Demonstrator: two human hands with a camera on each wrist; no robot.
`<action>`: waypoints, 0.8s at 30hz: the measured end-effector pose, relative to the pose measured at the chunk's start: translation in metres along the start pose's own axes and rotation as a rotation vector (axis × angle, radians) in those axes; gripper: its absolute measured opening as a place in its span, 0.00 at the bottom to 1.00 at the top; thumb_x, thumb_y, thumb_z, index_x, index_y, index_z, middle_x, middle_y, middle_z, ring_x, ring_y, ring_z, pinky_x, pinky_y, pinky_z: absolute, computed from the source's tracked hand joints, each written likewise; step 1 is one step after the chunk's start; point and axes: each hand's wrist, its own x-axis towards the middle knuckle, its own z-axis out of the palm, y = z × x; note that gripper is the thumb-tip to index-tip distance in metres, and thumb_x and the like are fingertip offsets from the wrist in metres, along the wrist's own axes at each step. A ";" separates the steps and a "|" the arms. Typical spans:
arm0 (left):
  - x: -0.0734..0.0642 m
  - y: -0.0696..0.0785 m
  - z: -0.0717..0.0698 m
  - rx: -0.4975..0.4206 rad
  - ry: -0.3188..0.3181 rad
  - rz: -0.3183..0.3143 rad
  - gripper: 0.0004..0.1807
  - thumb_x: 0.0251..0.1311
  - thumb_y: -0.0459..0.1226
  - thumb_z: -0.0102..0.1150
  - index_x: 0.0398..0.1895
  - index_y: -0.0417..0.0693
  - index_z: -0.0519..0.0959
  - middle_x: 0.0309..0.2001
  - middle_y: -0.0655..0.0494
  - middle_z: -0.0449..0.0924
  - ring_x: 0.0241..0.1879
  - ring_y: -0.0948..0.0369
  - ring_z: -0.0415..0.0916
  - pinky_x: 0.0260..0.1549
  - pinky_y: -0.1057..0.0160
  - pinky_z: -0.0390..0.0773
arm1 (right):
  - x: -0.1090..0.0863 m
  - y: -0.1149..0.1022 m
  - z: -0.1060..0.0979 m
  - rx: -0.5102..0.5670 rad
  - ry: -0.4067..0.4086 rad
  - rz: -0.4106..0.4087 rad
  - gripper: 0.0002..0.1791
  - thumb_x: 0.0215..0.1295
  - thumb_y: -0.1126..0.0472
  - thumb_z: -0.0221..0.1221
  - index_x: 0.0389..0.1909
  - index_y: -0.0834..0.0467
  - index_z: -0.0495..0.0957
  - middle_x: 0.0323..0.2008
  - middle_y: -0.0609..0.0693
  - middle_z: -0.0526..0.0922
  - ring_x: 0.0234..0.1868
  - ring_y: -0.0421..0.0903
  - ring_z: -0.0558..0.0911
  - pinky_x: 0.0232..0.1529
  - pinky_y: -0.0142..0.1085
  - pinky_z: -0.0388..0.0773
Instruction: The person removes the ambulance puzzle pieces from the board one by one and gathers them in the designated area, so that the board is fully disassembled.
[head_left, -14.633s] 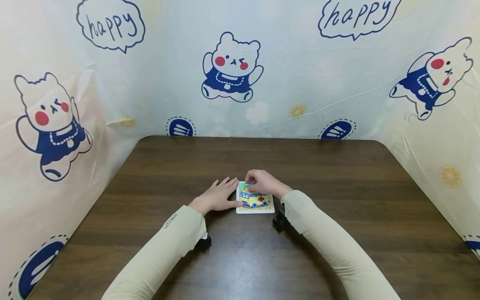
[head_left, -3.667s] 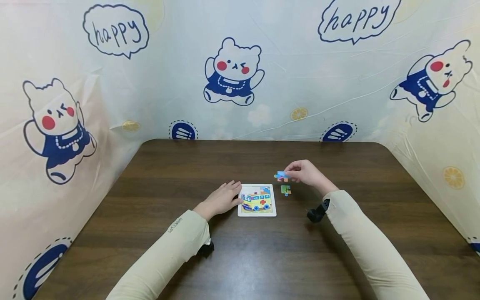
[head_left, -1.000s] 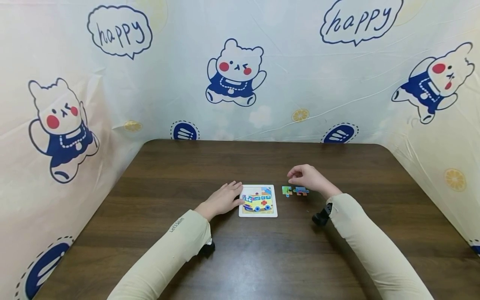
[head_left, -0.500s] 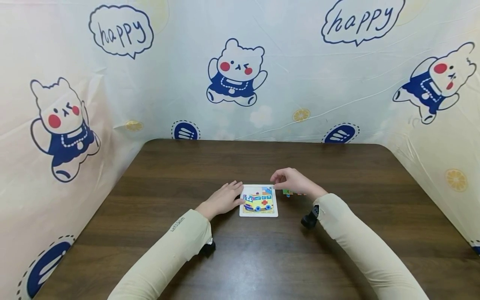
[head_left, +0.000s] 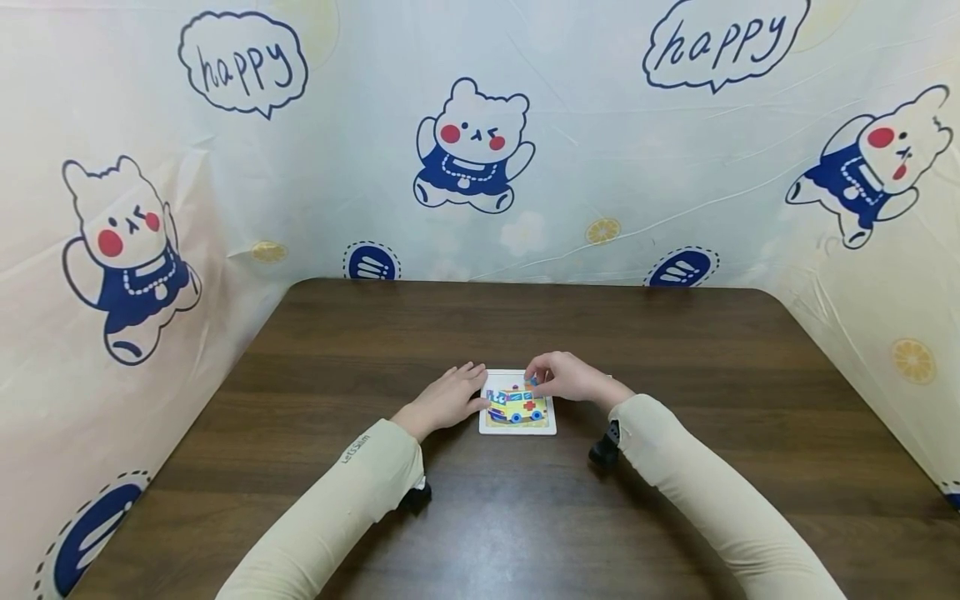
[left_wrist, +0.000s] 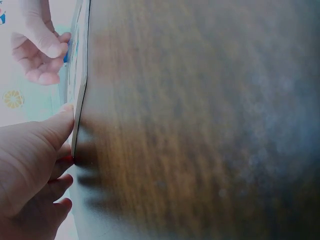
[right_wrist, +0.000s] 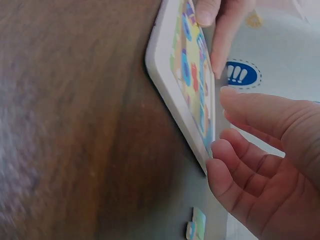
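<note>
A white-framed jigsaw tray (head_left: 517,431) with a yellow ambulance picture lies flat on the table; part of its upper row shows bare white. My left hand (head_left: 442,398) rests at the tray's left side, fingers extended, its thumb on the frame edge. Over the tray's upper right corner, my right hand (head_left: 566,377) has curled fingers and pinches a blue jigsaw piece (head_left: 531,382). Blue also shows below the right thumb in the left wrist view; the fingertips partly cover the grip. A loose jigsaw piece (right_wrist: 197,224) lies beyond the tray's right edge in the right wrist view.
The brown wooden table (head_left: 480,500) extends around the tray on all sides. A pale printed curtain (head_left: 570,167) hangs behind and beside it. In the head view, my right hand and forearm hide the loose pieces.
My right hand has moved left from the loose pieces to the tray's upper right corner and taken hold of the blue jigsaw piece there. The left hand stays in place.
</note>
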 end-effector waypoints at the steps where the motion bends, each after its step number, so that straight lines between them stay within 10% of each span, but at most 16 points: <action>1: 0.000 0.000 0.000 0.000 0.000 0.000 0.33 0.65 0.48 0.50 0.66 0.37 0.60 0.67 0.45 0.57 0.67 0.50 0.49 0.63 0.53 0.50 | 0.001 0.000 0.001 -0.002 -0.004 0.000 0.08 0.57 0.64 0.63 0.38 0.59 0.79 0.25 0.47 0.72 0.29 0.44 0.70 0.29 0.34 0.68; 24: 0.000 0.000 0.000 -0.012 0.005 0.000 0.33 0.64 0.47 0.51 0.66 0.37 0.60 0.66 0.45 0.58 0.67 0.50 0.50 0.63 0.52 0.50 | 0.002 -0.006 0.011 -0.051 0.025 0.099 0.07 0.54 0.63 0.66 0.31 0.57 0.77 0.38 0.52 0.66 0.35 0.48 0.69 0.35 0.36 0.68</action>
